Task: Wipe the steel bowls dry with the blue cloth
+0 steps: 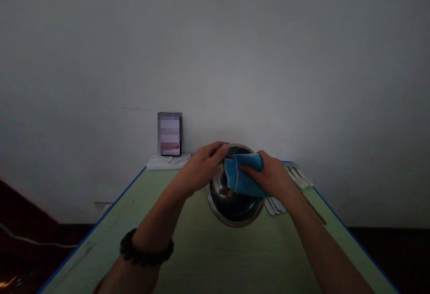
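Bowl [235,209], round, shiny metal, directly before me, just right of centre and over the far half of the worktop [208,258]; its hollow is turned up towards me. Cannot tell from this angle whether its base touches the worktop or is held clear of it. Left hand [203,168] at the upper left of the bowl, fingers bent round the rim, thumb lying along the edge; little gap in the grip, and the bowl is what it has hold of. Right hand [273,175] closed around a folded blue cloth [247,182], thumb on top, the other fingers partly hidden by the fabric. Cloth covers the upper right of the bowl's inside, its pale edging visible on the near side. Dark beaded bracelet [147,250] on my left wrist. Worktop is pale green with a blue edge, its far end near a plain grey wall [215,61]. At the far left corner, a phone [170,136] stands upright on a white base [168,162], its screen blurred out. To the right, partly behind my right hand and forearm: several pale-handled utensils [301,177] near the far corner, a thin brown stick [317,211] slanting towards me, and flat metallic handles [276,206] fanned just beside the bowl. Light is dim; fine detail on the utensils is lost.
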Demonstrator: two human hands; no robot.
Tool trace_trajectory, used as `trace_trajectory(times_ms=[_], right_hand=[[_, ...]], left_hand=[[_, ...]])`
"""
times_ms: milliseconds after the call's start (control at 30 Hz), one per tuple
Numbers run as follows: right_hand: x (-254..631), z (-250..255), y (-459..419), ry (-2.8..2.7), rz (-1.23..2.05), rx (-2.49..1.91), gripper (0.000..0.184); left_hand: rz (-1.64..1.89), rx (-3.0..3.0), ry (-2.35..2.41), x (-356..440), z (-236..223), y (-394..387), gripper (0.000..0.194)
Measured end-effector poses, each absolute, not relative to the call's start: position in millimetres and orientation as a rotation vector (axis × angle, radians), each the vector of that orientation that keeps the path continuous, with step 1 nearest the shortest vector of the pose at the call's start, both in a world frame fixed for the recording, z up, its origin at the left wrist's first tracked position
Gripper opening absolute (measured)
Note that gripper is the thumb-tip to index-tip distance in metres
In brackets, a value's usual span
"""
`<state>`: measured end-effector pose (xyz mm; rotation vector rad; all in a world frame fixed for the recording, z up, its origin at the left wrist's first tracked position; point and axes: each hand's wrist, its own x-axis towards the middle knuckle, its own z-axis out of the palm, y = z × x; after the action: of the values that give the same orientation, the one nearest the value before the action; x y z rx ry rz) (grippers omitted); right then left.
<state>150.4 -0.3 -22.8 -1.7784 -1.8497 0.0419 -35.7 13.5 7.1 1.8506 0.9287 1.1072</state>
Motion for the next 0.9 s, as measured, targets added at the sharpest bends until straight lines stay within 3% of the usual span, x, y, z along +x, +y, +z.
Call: trace_trajectory(times_ms=[300,533,900], right_hand=[[145.0,-19.5,-0.9,-1.759,0.129,-1.749,0.033],[135.0,-9.0,2.9,-1.505,0.337,-1.545,0.031],[79.8,22.6,83.5,-1.274,0.531,-1.350,0.034]], left_hand=[[1.152,1.690,1.015,-44.6,9.4,18.3,0.036],[1.094,1.221,0.699,-59.0,16.7,17.9,0.040],[1.388,0.785,0.998,-86.6,13.6,91.3,0.028]])
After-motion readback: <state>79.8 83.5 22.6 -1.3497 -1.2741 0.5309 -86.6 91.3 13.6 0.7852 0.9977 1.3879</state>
